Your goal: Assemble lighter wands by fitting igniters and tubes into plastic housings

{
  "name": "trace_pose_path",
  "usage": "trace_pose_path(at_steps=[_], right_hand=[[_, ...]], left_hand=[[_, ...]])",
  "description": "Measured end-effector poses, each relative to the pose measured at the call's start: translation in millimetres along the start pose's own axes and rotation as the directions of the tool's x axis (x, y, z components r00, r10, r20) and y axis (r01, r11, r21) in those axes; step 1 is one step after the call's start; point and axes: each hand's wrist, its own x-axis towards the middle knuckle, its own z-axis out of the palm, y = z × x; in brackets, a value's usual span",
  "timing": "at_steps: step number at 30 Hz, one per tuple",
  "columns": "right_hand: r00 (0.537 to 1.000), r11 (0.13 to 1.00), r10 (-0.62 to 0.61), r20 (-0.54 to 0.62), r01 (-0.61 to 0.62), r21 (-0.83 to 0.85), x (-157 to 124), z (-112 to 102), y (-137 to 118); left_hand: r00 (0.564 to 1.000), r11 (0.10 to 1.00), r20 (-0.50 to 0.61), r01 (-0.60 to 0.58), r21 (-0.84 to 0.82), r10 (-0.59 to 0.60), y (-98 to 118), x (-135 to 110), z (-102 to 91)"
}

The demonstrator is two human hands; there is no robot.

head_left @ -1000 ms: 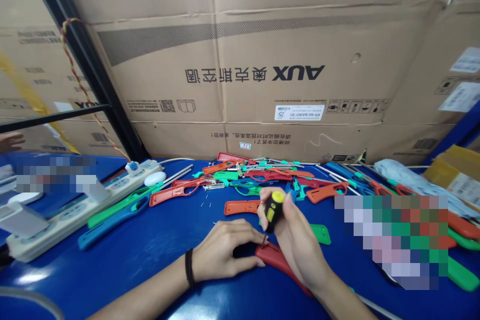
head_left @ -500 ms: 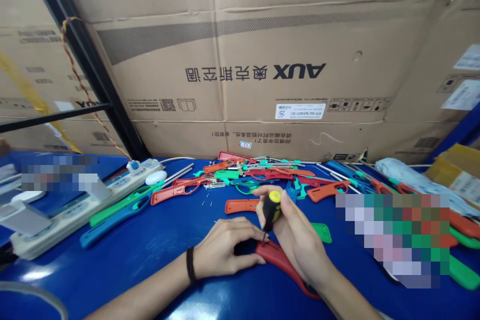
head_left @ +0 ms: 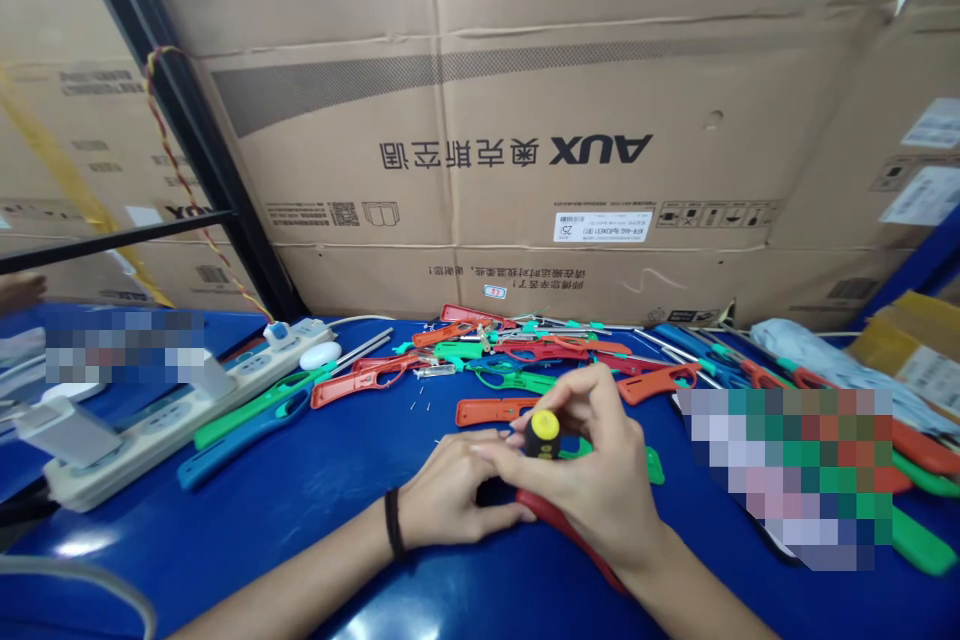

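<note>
My right hand (head_left: 592, 475) is wrapped round a short screwdriver (head_left: 541, 432) with a black handle and yellow cap, held upright with its tip down on a red plastic lighter shell (head_left: 559, 525). My left hand (head_left: 457, 498), a black band on its wrist, is closed on the front end of that red shell and pins it to the blue table (head_left: 300, 520). The screwdriver's tip is hidden behind my fingers.
A heap of red, green and blue lighter shells and metal tubes (head_left: 525, 355) lies beyond my hands. A white power strip (head_left: 187, 410) runs along the left. Tall cardboard boxes (head_left: 525, 120) wall off the back. More shells lie at the right edge.
My right hand has rolled over the screwdriver, its fingers now curling across the yellow cap, and the handle sits lower. The left hand holds the red shell in place. The view shifted slightly.
</note>
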Motion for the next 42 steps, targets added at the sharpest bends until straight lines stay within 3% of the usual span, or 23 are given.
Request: trace_pose_path(at_steps=[4, 7, 10, 13, 16, 18, 22, 24, 27, 31, 35, 39, 42], right_hand=[[0.977, 0.959, -0.210, 0.030, 0.211, -0.189, 8.7, -1.3, 3.0], [0.959, 0.941, -0.279, 0.050, 0.283, -0.185, 13.8, -0.5, 1.1], [0.990, 0.997, -0.074, 0.122, 0.072, 0.016, 15.5, 4.4, -2.7], [0.954, 0.948, 0.112, 0.277, -0.186, 0.258, 13.4, 9.8, -3.3], [0.913, 0.851, 0.171, 0.369, -0.325, 0.412, 8.0, 8.0, -0.4], [0.905, 0.825, 0.183, 0.384, -0.354, 0.440, 3.9, 1.0, 1.6], [0.960, 0.958, 0.095, 0.262, -0.160, 0.239, -2.6, -17.0, 2.2], [0.977, 0.982, 0.047, 0.206, -0.083, 0.168, -4.8, -21.6, 0.4], [0.981, 0.966, 0.126, 0.145, -0.155, 0.207, -8.0, -21.2, -4.6], [0.967, 0.969, 0.234, -0.099, -0.224, 0.104, -14.9, -16.8, -11.7], [0.971, 0.975, 0.001, -0.237, -0.053, -0.214, -20.9, -12.9, -13.3], [0.942, 0.880, -0.295, -0.162, 0.202, -0.430, -13.8, -1.6, -10.7], [0.899, 0.807, -0.414, -0.144, 0.289, -0.516, -4.9, 9.4, -17.0]], left_hand=[[1.000, 1.000, 0.002, 0.003, 0.018, -0.003, -0.1, -0.2, 0.6], [0.998, 0.998, -0.022, -0.058, 0.008, 0.059, 0.4, 0.3, -0.5], [0.997, 0.997, -0.009, -0.077, -0.018, 0.077, 1.1, 1.4, -1.9], [0.998, 0.998, -0.013, -0.066, -0.017, 0.066, 1.7, 1.9, -2.5], [0.997, 0.998, -0.032, -0.066, -0.024, 0.065, 2.3, 1.6, -2.6], [0.998, 0.998, -0.033, -0.063, -0.027, 0.062, 2.8, 1.3, -3.1], [0.998, 0.998, 0.010, -0.058, -0.037, 0.059, 3.5, 1.4, -4.6], [0.998, 0.998, 0.016, -0.055, -0.030, 0.056, 4.0, 1.7, -5.2], [0.999, 0.999, 0.023, -0.042, -0.016, 0.042, 5.6, 2.0, -6.0], [0.999, 1.000, 0.035, -0.025, -0.001, 0.026, 6.8, 1.5, -7.4], [0.998, 1.000, 0.059, -0.025, 0.008, 0.025, 7.0, 0.5, -8.8], [0.994, 0.999, 0.107, -0.028, 0.016, 0.026, 11.7, 0.6, -11.3], [0.990, 0.998, 0.144, -0.016, 0.063, 0.007, 18.8, -0.8, -16.2]])
